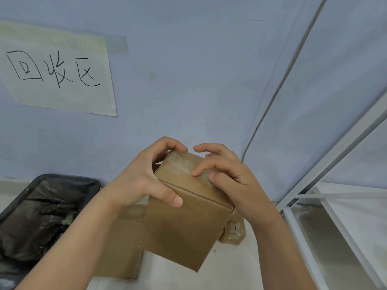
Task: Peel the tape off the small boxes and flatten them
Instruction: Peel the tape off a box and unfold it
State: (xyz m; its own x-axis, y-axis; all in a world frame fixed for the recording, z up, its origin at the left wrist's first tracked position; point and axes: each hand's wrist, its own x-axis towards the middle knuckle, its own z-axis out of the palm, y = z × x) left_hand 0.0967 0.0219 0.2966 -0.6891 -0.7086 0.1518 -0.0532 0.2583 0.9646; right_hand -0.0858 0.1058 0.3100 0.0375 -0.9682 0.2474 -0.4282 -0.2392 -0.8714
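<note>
A small brown cardboard box [184, 225] is held up in front of me, its top face tilted toward the wall. Clear tape [184, 164] runs across that top face. My left hand [142, 181] grips the box's upper left corner, thumb on the front face and fingers curled over the far edge. My right hand [226, 176] sits on the top right, its curled fingertips and thumb pressing at the tape near the right edge.
A black bin [41, 216] lined with a black bag stands at lower left. More cardboard boxes [123, 243] lie on the floor beneath the held one, one of them taped [234, 233]. A white metal rack [335, 206] fills the right side. A handwritten paper sign [56, 70] hangs on the blue wall.
</note>
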